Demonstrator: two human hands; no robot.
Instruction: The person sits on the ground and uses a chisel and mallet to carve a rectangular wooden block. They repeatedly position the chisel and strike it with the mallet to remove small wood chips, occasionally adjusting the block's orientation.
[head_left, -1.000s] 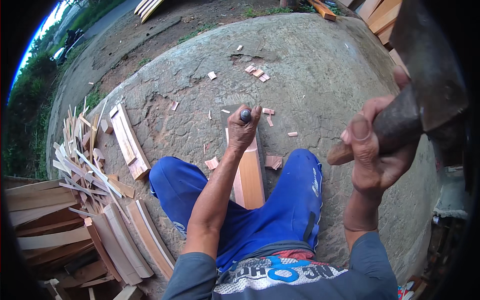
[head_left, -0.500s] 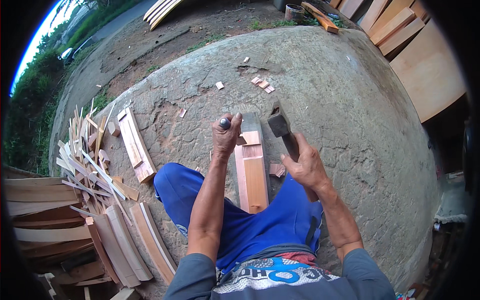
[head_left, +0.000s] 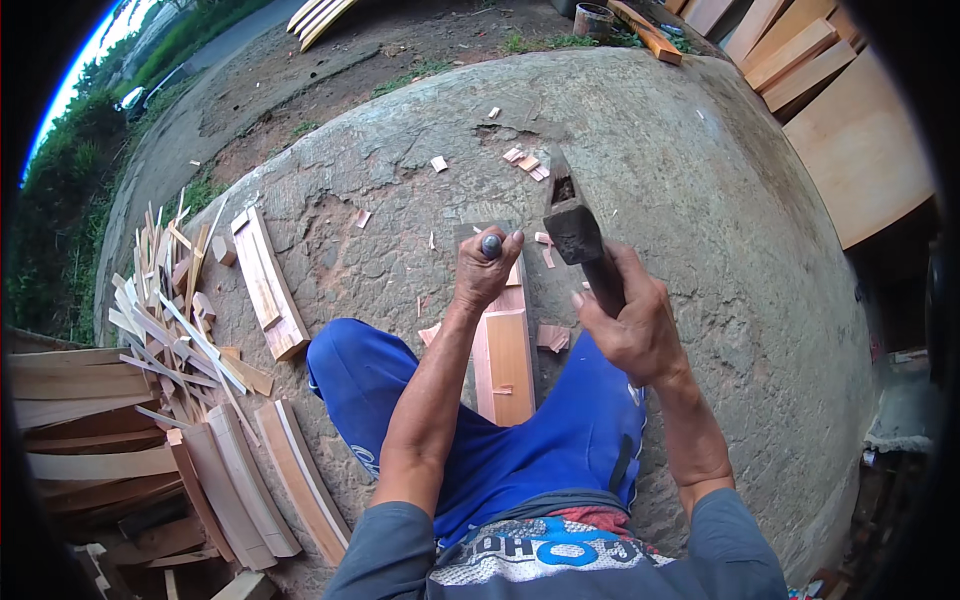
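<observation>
My left hand [head_left: 485, 268] grips an upright chisel with a rounded end [head_left: 492, 247] poking out of the fist, over a pink wooden board [head_left: 485, 370] that lies lengthwise between my legs. A narrower yellowish strip [head_left: 511, 350] sits on that board, with a small chip on it. Just right of the chisel, my right hand [head_left: 630, 320] is wrapped round the dark handle of a heavy metal hammer [head_left: 572, 230], its head raised over the chisel's right side. The chisel's lower end is hidden by my fist. Small pink chips [head_left: 553, 337] lie beside the board.
A pile of thin offcuts [head_left: 170, 330] and curved wooden pieces [head_left: 240, 485] lie to my left. A stepped plank [head_left: 270, 280] lies at my left knee. Boards [head_left: 850, 140] lean at the right. Beyond the concrete slab [head_left: 700, 180] are dirt, weeds and a pot [head_left: 592, 22].
The hammer has dropped from high at the right, close to the camera, toward the chisel, then shifted slightly right. My left fist with the chisel has shifted slightly up and right since half a second ago.
</observation>
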